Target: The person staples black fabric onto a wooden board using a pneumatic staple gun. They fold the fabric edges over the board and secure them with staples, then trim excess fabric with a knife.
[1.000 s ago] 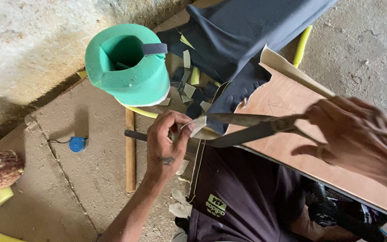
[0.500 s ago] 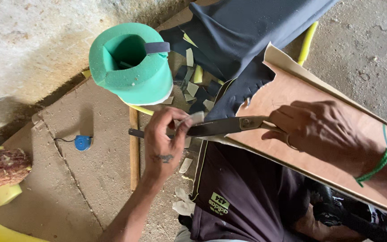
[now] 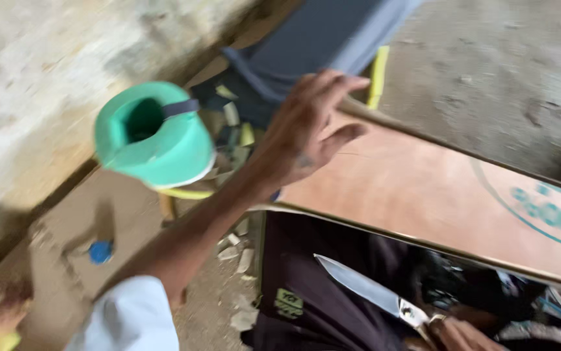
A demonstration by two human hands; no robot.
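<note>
Steel scissors now low, right hand gripping; left hand lifted, fingers spread.

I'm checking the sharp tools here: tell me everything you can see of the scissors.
The scissors are large, with long pointed blades of bright metal that appear closed together, and a pivot screw near the grip. They lie tilted, tips pointing up-left, low over dark cloth below the board. The right hand holds the handle end at the bottom edge; the handles are mostly hidden.
</note>
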